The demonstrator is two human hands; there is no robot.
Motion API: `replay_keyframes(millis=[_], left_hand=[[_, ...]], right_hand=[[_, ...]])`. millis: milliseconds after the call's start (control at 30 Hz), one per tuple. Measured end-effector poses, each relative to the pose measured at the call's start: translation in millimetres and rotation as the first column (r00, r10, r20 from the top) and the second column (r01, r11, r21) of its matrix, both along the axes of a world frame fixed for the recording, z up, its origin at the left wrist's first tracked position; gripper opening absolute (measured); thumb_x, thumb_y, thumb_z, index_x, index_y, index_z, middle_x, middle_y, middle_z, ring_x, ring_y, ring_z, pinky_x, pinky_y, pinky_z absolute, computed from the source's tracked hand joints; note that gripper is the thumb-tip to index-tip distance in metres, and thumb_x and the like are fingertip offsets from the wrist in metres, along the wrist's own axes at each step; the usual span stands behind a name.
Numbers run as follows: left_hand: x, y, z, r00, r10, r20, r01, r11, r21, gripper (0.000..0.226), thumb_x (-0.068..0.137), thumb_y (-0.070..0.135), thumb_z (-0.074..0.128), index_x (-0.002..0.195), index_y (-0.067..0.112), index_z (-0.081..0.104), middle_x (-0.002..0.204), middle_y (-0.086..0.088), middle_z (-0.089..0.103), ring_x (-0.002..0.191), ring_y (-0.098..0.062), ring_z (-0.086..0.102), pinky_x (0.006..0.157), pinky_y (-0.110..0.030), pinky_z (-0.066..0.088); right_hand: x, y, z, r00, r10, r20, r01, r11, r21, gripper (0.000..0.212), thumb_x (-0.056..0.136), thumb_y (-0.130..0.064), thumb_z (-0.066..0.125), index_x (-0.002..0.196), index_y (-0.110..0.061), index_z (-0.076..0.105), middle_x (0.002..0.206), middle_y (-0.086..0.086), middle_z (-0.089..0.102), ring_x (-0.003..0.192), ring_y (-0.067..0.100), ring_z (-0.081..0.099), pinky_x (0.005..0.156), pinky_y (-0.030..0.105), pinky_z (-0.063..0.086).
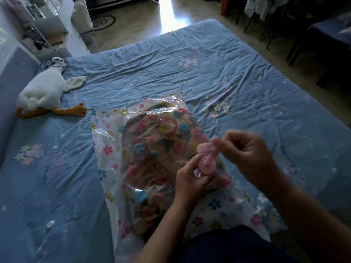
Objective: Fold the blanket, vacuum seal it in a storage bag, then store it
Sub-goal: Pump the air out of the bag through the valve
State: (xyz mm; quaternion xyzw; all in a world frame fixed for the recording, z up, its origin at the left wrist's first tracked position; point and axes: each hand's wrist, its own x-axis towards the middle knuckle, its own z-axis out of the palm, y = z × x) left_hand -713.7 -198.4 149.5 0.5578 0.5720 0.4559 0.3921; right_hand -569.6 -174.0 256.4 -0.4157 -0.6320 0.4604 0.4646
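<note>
Room: dim bedroom, with daylight glaring off the wooden floor [144, 25] beyond the far end of the bed.
Bed: blue sheet [218, 73] with small flower prints, wrinkled, covering the whole surface.
Storage bag: clear plastic bag [106, 141] printed with coloured flowers, lying flat on the sheet in front of the person, its near end running under the person's lap.
Blanket: folded flowery blanket [152, 149] inside the bag, filling its middle; the plastic lies crinkled over it.
Pump: small pink hand pump [206, 162] standing on top of the bag toward its right side, its round base against the plastic and its handle raised.
Left hand: left hand [190, 179] at the base of the pump, fingers curled round it, resting on the bag.
Right hand: right hand [245, 149] above and to the right, blurred, fingers curled in a pinch on the pump's handle end.
Grip: both hands clamped on the pump, one low and one high.
Toy: white stuffed goose [43, 88] with orange feet lying on the left edge of the bed, well apart from the bag.
Cap: small round white cap [50, 223] on the sheet near the left front, apart from the bag.
Left side: white shelves [57, 25] with clutter beside the bed.
</note>
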Motion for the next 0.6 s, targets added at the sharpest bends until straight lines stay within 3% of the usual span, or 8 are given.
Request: replay_keyframes(millis=[100,167,300,367,433,533,600], left_hand=[[-0.2,-0.6,-1.1,1.0,0.012,0.0,-0.012,1.0,0.015,0.043,0.072,0.012,0.084,0.112,0.018,0.07,0.099,0.032,0.068,0.095,0.007,0.065,0.081,-0.011,0.049],[-1.3,-0.2,-2.5,1.0,0.013,-0.002,-0.013,1.0,0.022,0.043,0.073,0.013,0.084,0.113,0.018,0.07,0.101,0.027,0.07,0.096,0.005,0.066,0.082,-0.013,0.049],[-3.2,5.3,-2.2,1.0,-0.019,0.006,0.019,1.0,0.022,0.046,0.073,0.016,0.084,0.117,0.018,0.069,0.106,0.011,0.073,0.1,-0.003,0.067,0.086,-0.025,0.054],[-3.3,5.1,-2.6,1.0,-0.009,0.002,0.009,1.0,0.024,0.048,0.072,0.016,0.085,0.118,0.017,0.068,0.109,0.01,0.072,0.103,-0.002,0.067,0.089,-0.025,0.054],[-3.0,5.8,-5.4,1.0,0.007,-0.004,-0.007,1.0,0.024,0.049,0.071,0.016,0.086,0.117,0.016,0.068,0.108,0.008,0.073,0.102,-0.002,0.067,0.088,-0.023,0.054],[-1.6,5.0,-9.6,1.0,0.024,0.002,-0.024,1.0,0.005,0.047,0.07,0.015,0.087,0.114,0.02,0.07,0.103,0.01,0.074,0.097,-0.005,0.069,0.087,-0.026,0.055],[1.2,2.5,-11.5,0.999,0.035,0.024,-0.035,0.999,-0.015,0.048,0.069,0.015,0.087,0.114,0.018,0.07,0.105,0.011,0.074,0.099,-0.005,0.069,0.089,-0.03,0.056]], right_hand=[[-2.8,1.1,-46.7,0.963,-0.02,0.27,0.067,0.984,-0.164,0.045,0.077,-0.047,0.066,0.053,-0.014,0.046,0.048,-0.009,0.038,0.045,0.002,0.034,0.05,0.026,0.032],[-3.1,2.0,-47.3,0.952,-0.028,0.304,0.08,0.984,-0.158,0.046,0.076,-0.05,0.066,0.053,-0.015,0.046,0.049,-0.008,0.038,0.046,0.004,0.035,0.05,0.028,0.032],[-4.9,1.5,13.6,0.999,-0.001,0.033,0.001,1.0,-0.012,0.049,0.084,-0.035,0.068,0.056,0.0,0.047,0.05,-0.002,0.039,0.047,0.007,0.036,0.047,0.024,0.032],[-4.6,0.0,30.7,0.993,0.06,-0.103,-0.056,0.998,0.042,0.045,0.084,-0.031,0.065,0.053,-0.007,0.044,0.049,0.002,0.037,0.046,0.011,0.041,0.045,0.024,0.032],[-6.5,0.7,20.1,0.987,0.077,-0.138,-0.076,0.997,0.011,0.042,0.086,-0.026,0.067,0.053,-0.017,0.042,0.048,0.004,0.038,0.046,0.018,0.05,0.046,0.025,0.032],[-7.0,4.4,-29.1,0.994,0.028,0.103,-0.01,0.985,-0.174,0.045,0.084,-0.032,0.07,0.053,-0.018,0.041,0.051,-0.006,0.036,0.046,0.005,0.035,0.048,0.021,0.031],[-4.1,5.1,-51.4,0.955,0.063,0.288,0.019,0.962,-0.273,0.047,0.078,-0.044,0.071,0.054,-0.013,0.044,0.053,-0.002,0.033,0.048,0.006,0.032,0.05,0.025,0.029]])
